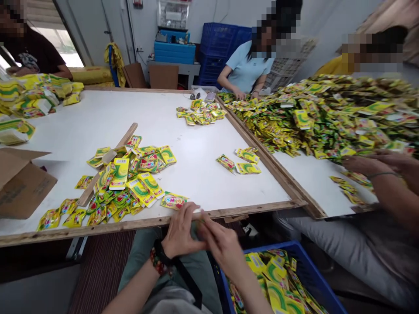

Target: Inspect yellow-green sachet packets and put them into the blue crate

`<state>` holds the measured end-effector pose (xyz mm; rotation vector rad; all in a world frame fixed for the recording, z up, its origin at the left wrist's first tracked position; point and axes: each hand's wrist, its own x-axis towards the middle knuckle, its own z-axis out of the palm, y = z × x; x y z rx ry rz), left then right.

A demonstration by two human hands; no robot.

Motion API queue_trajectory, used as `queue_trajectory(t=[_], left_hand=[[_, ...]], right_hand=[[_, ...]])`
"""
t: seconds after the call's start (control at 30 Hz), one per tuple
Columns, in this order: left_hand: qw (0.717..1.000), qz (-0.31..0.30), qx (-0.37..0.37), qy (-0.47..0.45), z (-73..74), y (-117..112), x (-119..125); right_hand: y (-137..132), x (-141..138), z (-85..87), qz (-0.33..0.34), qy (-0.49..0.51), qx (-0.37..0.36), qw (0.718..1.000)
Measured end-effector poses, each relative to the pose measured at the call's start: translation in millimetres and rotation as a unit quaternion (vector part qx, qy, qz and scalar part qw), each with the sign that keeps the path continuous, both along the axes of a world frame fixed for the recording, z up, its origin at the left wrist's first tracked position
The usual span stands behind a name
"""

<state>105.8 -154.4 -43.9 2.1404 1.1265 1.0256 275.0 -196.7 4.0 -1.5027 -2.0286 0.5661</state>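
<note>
My left hand (180, 231) and my right hand (222, 244) meet just below the front edge of the white table (203, 174), over my lap. Both have their fingers curled together around something small that I cannot make out. A bead bracelet and dark strap sit on my left wrist. The closest sachet (173, 200) lies on the table just above my left hand. A loose pile of yellow-green sachets (127, 179) spreads to the left of it. A blue crate (281, 283) filled with the same sachets stands beside my right forearm.
A wooden stick (108, 161) lies across the pile and a cardboard box (22, 183) sits at the left edge. A huge heap of sachets (327, 113) covers the adjoining table, where a neighbour's hands (369, 165) reach in. Two more people work at the far side.
</note>
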Motion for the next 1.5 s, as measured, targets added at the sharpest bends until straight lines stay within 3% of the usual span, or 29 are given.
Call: queue_trajectory(t=[0.03, 0.1, 0.17, 0.23, 0.4, 0.5, 0.6, 0.7, 0.77, 0.83, 0.9, 1.03, 1.17, 1.23, 1.27, 1.4, 1.5], left_hand=[[1.0, -0.015, -0.008, -0.004, 4.8, -2.8, -1.7], [0.999, -0.011, -0.04, -0.02, 12.8, -7.4, -3.0], [0.997, 0.0, -0.068, -0.041, 18.5, -9.9, 0.4], [0.995, -0.016, -0.077, -0.053, 22.6, -11.5, 8.2], [0.993, -0.067, -0.076, -0.056, 28.7, -18.2, 25.8], [0.996, -0.04, -0.069, -0.049, 26.5, -17.9, 27.1], [0.998, 0.011, -0.04, -0.046, 22.5, -8.8, 29.3], [0.999, 0.042, 0.005, -0.027, 21.4, 4.7, 38.4], [0.999, 0.013, 0.014, -0.03, 21.5, 12.1, 47.0], [0.998, -0.036, 0.009, -0.05, 19.9, 15.9, 53.9], [0.996, -0.043, 0.005, -0.074, 15.6, 16.4, 56.2], [0.995, 0.024, 0.006, -0.094, 1.9, 14.6, 46.7], [0.993, 0.013, 0.081, -0.086, -11.4, 14.8, 37.6], [0.989, 0.005, 0.122, -0.086, -15.4, 14.3, 37.5], [0.988, 0.008, 0.129, -0.086, -16.3, 13.9, 37.9], [0.996, 0.032, 0.045, -0.075, -14.3, 13.3, 38.3], [0.999, 0.016, -0.013, -0.042, -15.1, 14.5, 37.3]], right_hand=[[-9.6, 20.0, 0.4, -0.054, -0.059, -0.04, 0.996], [-18.0, 62.6, -1.4, -0.164, -0.198, -0.106, 0.96], [-2.3, 99.7, -5.8, -0.214, -0.277, -0.105, 0.931], [39.7, 126.2, -10.6, -0.222, -0.293, -0.074, 0.927], [179.0, 158.1, -9.0, -0.224, -0.263, -0.114, 0.931], [216.0, 165.1, 2.0, -0.186, -0.227, -0.127, 0.947], [199.7, 158.3, 11.5, -0.121, -0.174, -0.134, 0.968], [145.9, 130.3, 14.1, -0.001, -0.016, -0.166, 0.986], [105.4, 103.6, 11.0, 0.099, 0.172, -0.215, 0.956], [72.6, 76.7, 3.3, 0.142, 0.332, -0.253, 0.897], [51.7, 52.9, -8.1, 0.11, 0.42, -0.269, 0.86], [37.9, 13.6, -27.9, 0.054, 0.543, -0.271, 0.793], [36.7, -16.2, -27.4, -0.07, 0.617, -0.245, 0.745], [34.5, -23.3, -22.2, -0.142, 0.6, -0.201, 0.761], [32.7, -24.6, -19.3, -0.159, 0.572, -0.172, 0.786], [26.7, -20.9, -9.3, -0.097, 0.399, -0.049, 0.911], [30.8, -16.9, -5.3, -0.084, 0.319, -0.01, 0.944]])
